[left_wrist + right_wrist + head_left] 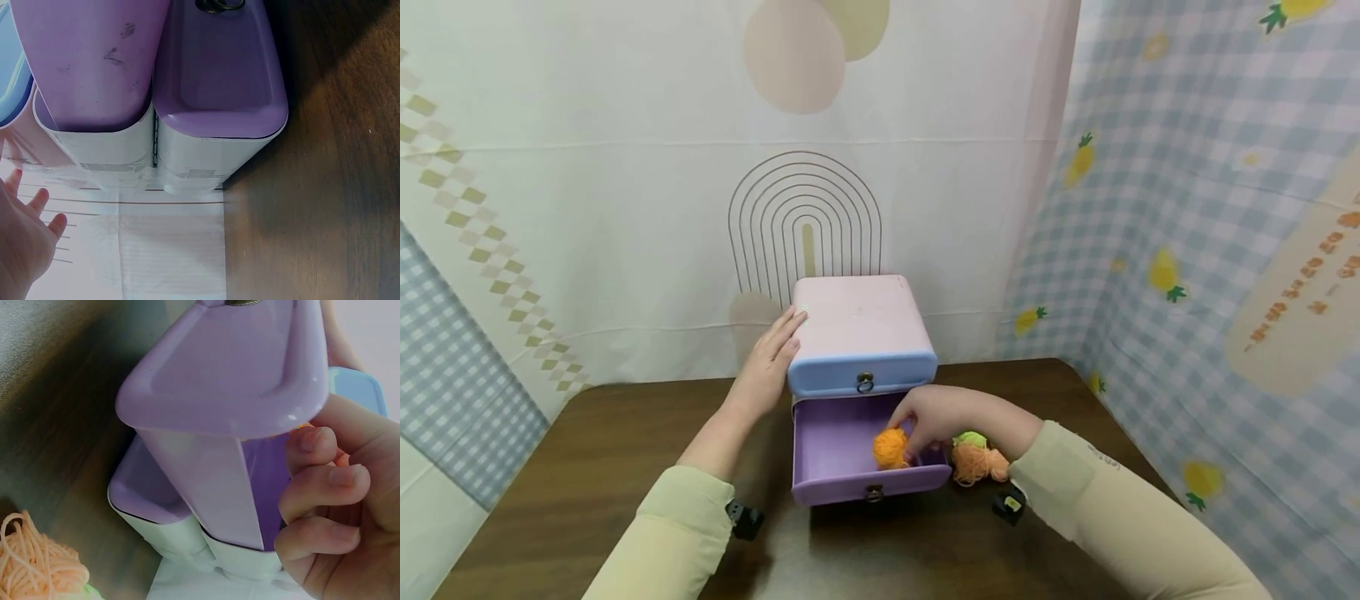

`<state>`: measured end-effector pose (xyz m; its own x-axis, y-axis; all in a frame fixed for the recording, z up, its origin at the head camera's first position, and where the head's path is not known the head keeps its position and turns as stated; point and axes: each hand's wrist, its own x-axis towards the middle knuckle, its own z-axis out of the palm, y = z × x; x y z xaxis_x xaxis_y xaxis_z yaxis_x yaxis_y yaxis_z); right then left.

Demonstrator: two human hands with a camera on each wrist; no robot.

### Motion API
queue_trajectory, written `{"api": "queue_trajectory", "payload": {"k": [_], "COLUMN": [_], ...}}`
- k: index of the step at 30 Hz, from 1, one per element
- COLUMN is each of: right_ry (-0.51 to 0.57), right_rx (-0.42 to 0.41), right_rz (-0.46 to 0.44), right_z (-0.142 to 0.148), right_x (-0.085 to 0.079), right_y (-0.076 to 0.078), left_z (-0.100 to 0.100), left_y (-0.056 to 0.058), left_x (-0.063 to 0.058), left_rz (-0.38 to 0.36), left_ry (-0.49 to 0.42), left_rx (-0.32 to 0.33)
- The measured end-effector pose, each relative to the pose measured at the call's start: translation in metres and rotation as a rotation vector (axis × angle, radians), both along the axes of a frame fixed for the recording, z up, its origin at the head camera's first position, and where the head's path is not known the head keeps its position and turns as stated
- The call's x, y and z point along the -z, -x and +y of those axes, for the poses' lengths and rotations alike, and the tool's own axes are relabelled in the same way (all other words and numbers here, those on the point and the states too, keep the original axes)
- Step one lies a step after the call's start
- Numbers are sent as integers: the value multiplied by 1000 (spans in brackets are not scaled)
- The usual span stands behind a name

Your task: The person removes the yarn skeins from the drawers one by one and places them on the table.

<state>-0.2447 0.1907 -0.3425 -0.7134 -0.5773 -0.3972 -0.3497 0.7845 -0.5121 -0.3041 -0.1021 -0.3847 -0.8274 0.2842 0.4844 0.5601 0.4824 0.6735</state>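
Observation:
A small drawer cabinet with a pink top (859, 312) and a blue drawer front (831, 375) stands on the table. Below the blue front, a purple drawer (827, 446) is pulled out. My right hand (934, 414) reaches into it and pinches an orange ball of yarn (890, 448) between thumb and fingers. In the right wrist view, the drawer's front hides most of that yarn, and the other fingers (324, 484) are curled. My left hand (766, 367) rests against the cabinet's upper left edge with its fingers extended.
Peach yarn balls (972, 463) and a lime-green one (972, 438) lie on the table right of the drawer. Under the pulled-out drawer is another purple drawer front (222, 69), closed. A patterned cloth (625, 250) hangs behind the brown table (617, 450).

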Motion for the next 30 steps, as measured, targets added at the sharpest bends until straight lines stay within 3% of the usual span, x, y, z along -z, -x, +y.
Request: {"api": "queue_trajectory", "payload": {"k": [11, 18, 23, 30], "right_ry": [81, 138, 163, 160], "right_rx": [43, 121, 170, 271], "right_rz": [69, 55, 61, 49], "right_z": [30, 58, 85, 128], "right_x": [-14, -19, -14, 7], "right_y": [1, -4, -9, -17], "left_z": [-1, -1, -2, -1], "left_y": [1, 0, 0, 0], "left_x": [0, -1, 0, 0], "left_rz": [12, 2, -5, -10], "left_ry": [-4, 6, 10, 12], "left_rx": [1, -5, -7, -8]}}
